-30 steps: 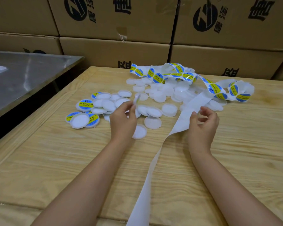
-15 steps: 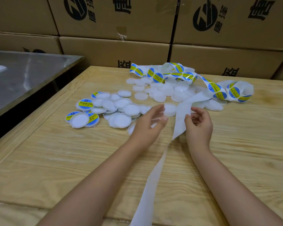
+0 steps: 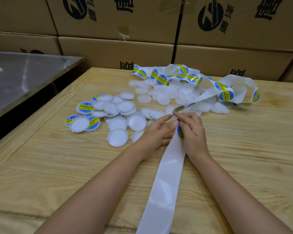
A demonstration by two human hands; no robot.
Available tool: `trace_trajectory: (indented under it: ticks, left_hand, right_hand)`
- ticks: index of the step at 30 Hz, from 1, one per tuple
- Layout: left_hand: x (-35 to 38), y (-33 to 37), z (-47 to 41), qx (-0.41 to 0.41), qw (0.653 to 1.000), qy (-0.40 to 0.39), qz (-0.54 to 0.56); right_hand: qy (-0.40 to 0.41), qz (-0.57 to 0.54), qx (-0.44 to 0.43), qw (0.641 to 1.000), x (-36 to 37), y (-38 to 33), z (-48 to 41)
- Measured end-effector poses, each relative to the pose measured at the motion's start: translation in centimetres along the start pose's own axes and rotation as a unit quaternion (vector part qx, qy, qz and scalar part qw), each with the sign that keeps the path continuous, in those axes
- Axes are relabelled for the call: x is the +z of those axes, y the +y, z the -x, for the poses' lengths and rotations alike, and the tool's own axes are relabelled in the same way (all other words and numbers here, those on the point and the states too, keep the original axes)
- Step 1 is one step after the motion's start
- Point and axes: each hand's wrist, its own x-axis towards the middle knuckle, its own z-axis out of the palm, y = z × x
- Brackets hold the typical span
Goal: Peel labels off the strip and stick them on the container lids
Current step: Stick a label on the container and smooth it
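Note:
A white backing strip (image 3: pixel 164 183) runs from the table's near edge up between my hands to a loose tangle of blue-and-yellow labels (image 3: pixel 161 78) at the back. My right hand (image 3: pixel 193 132) grips the strip where one label (image 3: pixel 179 132) stands edge-on. My left hand (image 3: pixel 156 132) pinches at that label's top edge with thumb and index finger. Plain white lids (image 3: pixel 118 137) lie scattered left of my hands, and more sit under the tangle (image 3: pixel 166 97). Three labelled lids (image 3: pixel 85 107) rest at the far left of the pile.
The wooden table (image 3: pixel 57 166) carries everything. Stacked cardboard boxes (image 3: pixel 117 51) wall off the back. A steel table (image 3: pixel 24 76) stands to the left across a dark gap.
My left hand left the lids and moved right to meet my right hand at the strip. The strip was drawn toward me, bringing a label between my fingers.

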Motion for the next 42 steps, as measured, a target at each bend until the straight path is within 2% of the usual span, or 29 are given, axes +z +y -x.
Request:
trace_trajectory:
  ticks: [4,12,15,19,24,29,33,38,42]
  left_hand:
    - [0.1,-0.2,-0.3,0.006,0.999,0.011,-0.052]
    - [0.2,-0.4,-0.5,0.046,0.994,0.085,-0.055]
    - [0.3,-0.2,-0.3,0.082,0.991,0.077,-0.07]
    - [0.3,-0.1,-0.2,0.09,0.989,0.078,-0.083]
    - [0.5,-0.2,-0.4,0.073,0.99,0.094,-0.079]
    - [0.2,-0.7,-0.6,0.087,0.98,0.121,-0.132]
    - [0.1,-0.6,-0.6,0.095,0.98,0.115,-0.13]
    - [0.3,-0.4,-0.6,0.063,0.983,0.139,-0.097]
    - [0.4,-0.5,-0.8,0.056,0.986,0.134,-0.086]
  right_hand:
    - [-0.025,0.059,-0.029,0.998,0.0,-0.2,0.1]
    - [0.009,0.165,-0.024,0.986,-0.5,0.2,0.0]
    - [0.006,0.187,-0.035,0.982,-0.4,0.0,0.0]
    - [0.016,0.212,-0.058,0.976,-0.4,-0.3,0.4]
    - [0.008,0.177,-0.024,0.984,-0.5,-0.3,0.5]
    - [0.017,0.171,-0.079,0.982,-0.4,-0.2,0.4]
    - [0.04,0.107,-0.083,0.99,-0.7,-0.1,0.3]
    - [0.057,0.048,-0.093,0.993,-0.9,-0.1,0.2]
    - [0.08,-0.08,-0.059,0.992,-1.1,-0.4,0.3]
